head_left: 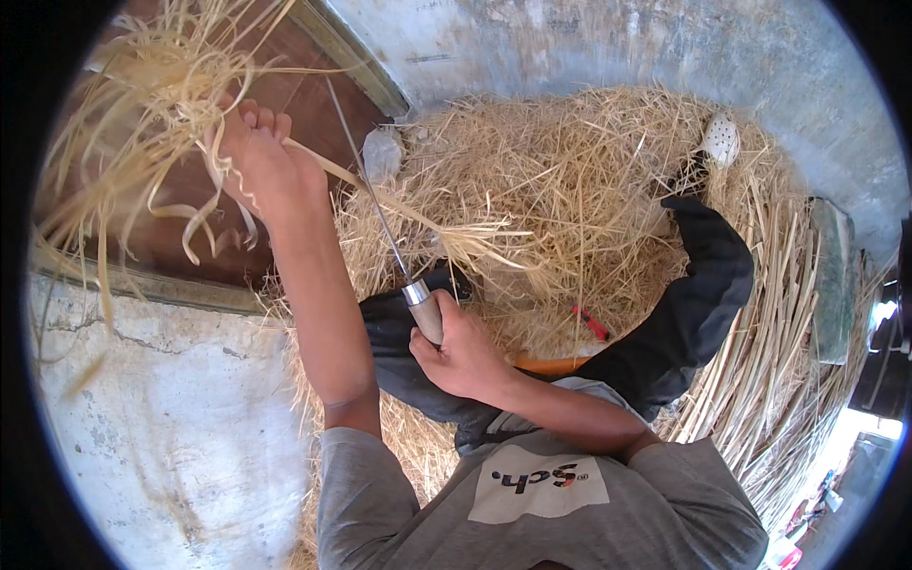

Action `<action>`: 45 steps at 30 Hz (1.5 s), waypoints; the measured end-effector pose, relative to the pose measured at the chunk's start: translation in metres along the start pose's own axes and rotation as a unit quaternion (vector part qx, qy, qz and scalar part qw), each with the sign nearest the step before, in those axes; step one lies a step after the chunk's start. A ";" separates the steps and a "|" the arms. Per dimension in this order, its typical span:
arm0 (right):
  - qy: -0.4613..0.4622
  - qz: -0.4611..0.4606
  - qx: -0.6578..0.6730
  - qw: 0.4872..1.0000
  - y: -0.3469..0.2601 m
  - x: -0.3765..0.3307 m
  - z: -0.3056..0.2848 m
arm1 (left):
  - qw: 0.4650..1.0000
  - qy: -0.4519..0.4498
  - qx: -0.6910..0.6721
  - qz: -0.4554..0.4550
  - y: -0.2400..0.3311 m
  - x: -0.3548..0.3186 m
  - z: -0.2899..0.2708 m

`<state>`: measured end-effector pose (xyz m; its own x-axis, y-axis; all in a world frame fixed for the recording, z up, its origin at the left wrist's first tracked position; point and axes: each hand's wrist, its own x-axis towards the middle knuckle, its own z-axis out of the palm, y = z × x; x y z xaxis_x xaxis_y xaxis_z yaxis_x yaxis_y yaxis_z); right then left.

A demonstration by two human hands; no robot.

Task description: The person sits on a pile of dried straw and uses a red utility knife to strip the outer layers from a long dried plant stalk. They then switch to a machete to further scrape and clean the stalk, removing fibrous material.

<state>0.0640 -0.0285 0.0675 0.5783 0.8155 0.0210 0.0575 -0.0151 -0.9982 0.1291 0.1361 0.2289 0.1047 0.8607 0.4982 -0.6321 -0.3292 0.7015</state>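
Up at the far left, my left hand (264,157) is closed round a bunch of long, pale, curling straw-coloured strips (157,100). Part of the bunch trails out on the hand's right, fanning into a frayed end (484,239) over the straw pile. My right hand (465,351), in front of my body, grips a knife (429,318) by its brown handle. Its long, thin blade (372,190) points up and away to the left, passing close to the trailing strips; whether they touch I cannot tell. The fingers of the left hand are partly hidden by strips.
A heap of loose straw (570,190) covers the floor between my dark-trousered legs (679,304). A red-handled tool (594,325) lies on it. Long stalks (769,323) lie at the right beside a greenish block (833,280). A clear plastic bag (382,152) sits near the brown panel (313,104).
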 end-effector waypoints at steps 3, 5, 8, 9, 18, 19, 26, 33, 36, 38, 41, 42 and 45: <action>0.046 -0.047 0.006 0.998 0.028 0.006 0.012 | 0.999 -0.040 0.001 0.010 0.001 0.002 -0.004; 0.087 -0.009 -0.032 0.996 0.082 0.011 0.023 | 1.000 -0.010 0.006 0.003 0.000 0.003 -0.002; 0.069 0.056 -0.087 0.992 0.140 0.004 0.019 | 1.000 0.014 0.008 0.009 -0.016 0.015 -0.010; 0.051 0.077 -0.103 0.990 0.148 0.006 0.014 | 1.000 0.018 0.002 0.007 -0.018 0.023 -0.014; 0.094 0.011 -0.032 0.995 0.075 0.015 0.013 | 0.999 0.000 -0.033 -0.014 -0.002 0.002 0.004; 0.101 0.044 -0.073 0.991 0.127 0.018 0.015 | 0.999 0.001 -0.035 -0.018 -0.004 -0.002 0.010; 0.082 0.038 -0.082 0.993 0.075 0.004 0.001 | 1.000 -0.014 -0.015 -0.017 -0.004 0.000 0.011; 0.090 0.086 -0.101 0.987 0.138 0.013 -0.006 | 0.997 0.014 -0.064 -0.033 -0.009 -0.012 0.024; 0.105 0.059 -0.127 0.985 0.133 0.010 -0.010 | 0.998 0.007 -0.056 -0.017 -0.004 -0.010 0.031; 0.075 0.088 -0.115 0.987 0.078 -0.001 -0.015 | 0.998 -0.027 -0.045 -0.023 -0.007 -0.010 0.021; 0.040 0.052 -0.041 0.997 0.031 0.000 -0.021 | 0.999 -0.023 -0.041 -0.024 -0.003 -0.009 0.017; 0.050 0.054 -0.056 0.996 0.038 0.001 -0.017 | 0.999 -0.024 -0.040 -0.022 0.000 -0.011 0.017; 0.071 0.082 -0.110 0.988 0.131 0.013 -0.009 | 0.992 -0.116 -0.046 -0.009 -0.005 -0.009 0.016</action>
<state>0.0863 -0.0255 -0.0621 0.7019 0.7028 -0.1158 0.1207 -0.2777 -0.9531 0.1439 0.1235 0.2287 0.2836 0.7495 0.5982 -0.6944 -0.2697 0.6671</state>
